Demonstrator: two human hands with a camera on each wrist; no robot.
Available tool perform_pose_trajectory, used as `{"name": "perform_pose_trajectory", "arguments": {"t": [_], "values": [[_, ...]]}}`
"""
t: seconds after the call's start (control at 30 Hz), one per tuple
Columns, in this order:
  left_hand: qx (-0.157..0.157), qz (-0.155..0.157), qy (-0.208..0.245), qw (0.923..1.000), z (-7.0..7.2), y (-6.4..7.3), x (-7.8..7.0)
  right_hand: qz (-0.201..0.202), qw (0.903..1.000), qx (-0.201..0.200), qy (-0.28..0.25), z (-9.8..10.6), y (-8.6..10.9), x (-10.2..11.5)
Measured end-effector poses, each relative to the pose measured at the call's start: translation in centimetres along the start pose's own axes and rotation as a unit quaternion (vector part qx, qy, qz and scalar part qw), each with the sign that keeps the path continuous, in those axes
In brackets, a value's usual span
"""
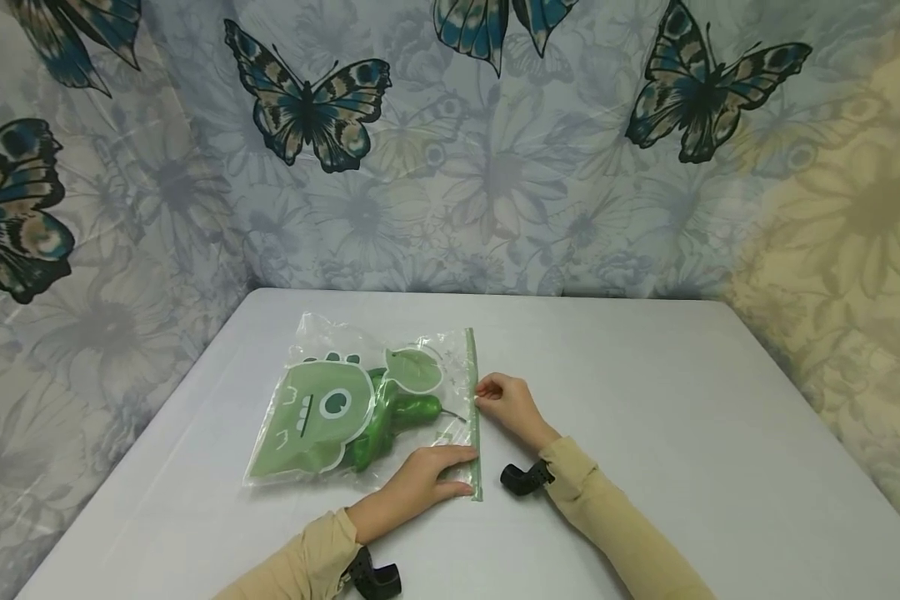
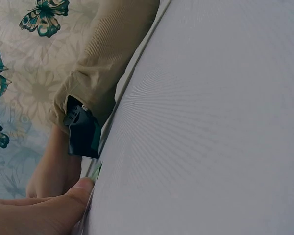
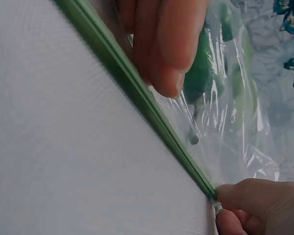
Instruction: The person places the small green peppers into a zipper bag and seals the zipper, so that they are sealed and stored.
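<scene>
A clear zip bag (image 1: 337,454) with a green one-eyed monster print lies on the white table, its green seal strip (image 1: 474,367) facing right. Inside it are glossy green, pepper-like things (image 1: 417,408), one with a thin stem. My left hand (image 1: 412,483) pinches the strip near its near end; the right wrist view shows that thumb and finger (image 3: 255,203) at the strip's end. Farther up the strip is my right hand (image 1: 512,404), fingers bent and fingertips right at its edge. I cannot tell whether these fingers grip it.
The white table (image 1: 645,375) extends to the right of the bag and in front of it. Behind it hangs a butterfly-and-flower patterned backdrop (image 1: 495,208). Black wrist devices (image 1: 375,579) sit at both beige sleeves.
</scene>
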State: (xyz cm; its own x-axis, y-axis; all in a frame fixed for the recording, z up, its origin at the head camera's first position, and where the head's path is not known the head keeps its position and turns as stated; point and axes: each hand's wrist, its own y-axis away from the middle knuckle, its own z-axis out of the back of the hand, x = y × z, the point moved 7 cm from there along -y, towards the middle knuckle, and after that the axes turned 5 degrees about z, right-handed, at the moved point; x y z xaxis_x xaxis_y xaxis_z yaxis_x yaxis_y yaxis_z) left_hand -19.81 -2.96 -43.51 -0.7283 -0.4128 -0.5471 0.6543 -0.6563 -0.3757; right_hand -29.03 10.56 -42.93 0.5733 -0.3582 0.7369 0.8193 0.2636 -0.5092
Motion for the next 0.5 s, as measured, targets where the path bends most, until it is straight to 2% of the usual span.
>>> {"name": "perform_pose_trajectory", "arguments": {"t": [0.2,0.33,0.5], "values": [[0.014,0.011,-0.001,0.9998,0.0,0.0,0.1,-0.048,0.9983,-0.004,0.033,0.0,-0.4,-0.5],[0.021,0.018,0.0,0.9996,-0.1,-0.1,0.1,-0.047,0.9977,-0.013,0.047,0.1,-0.9,-0.8],[0.014,0.02,0.0,0.9997,0.0,0.0,0.1,-0.047,0.9966,-0.03,0.061,0.2,-1.6,-1.0]]}}
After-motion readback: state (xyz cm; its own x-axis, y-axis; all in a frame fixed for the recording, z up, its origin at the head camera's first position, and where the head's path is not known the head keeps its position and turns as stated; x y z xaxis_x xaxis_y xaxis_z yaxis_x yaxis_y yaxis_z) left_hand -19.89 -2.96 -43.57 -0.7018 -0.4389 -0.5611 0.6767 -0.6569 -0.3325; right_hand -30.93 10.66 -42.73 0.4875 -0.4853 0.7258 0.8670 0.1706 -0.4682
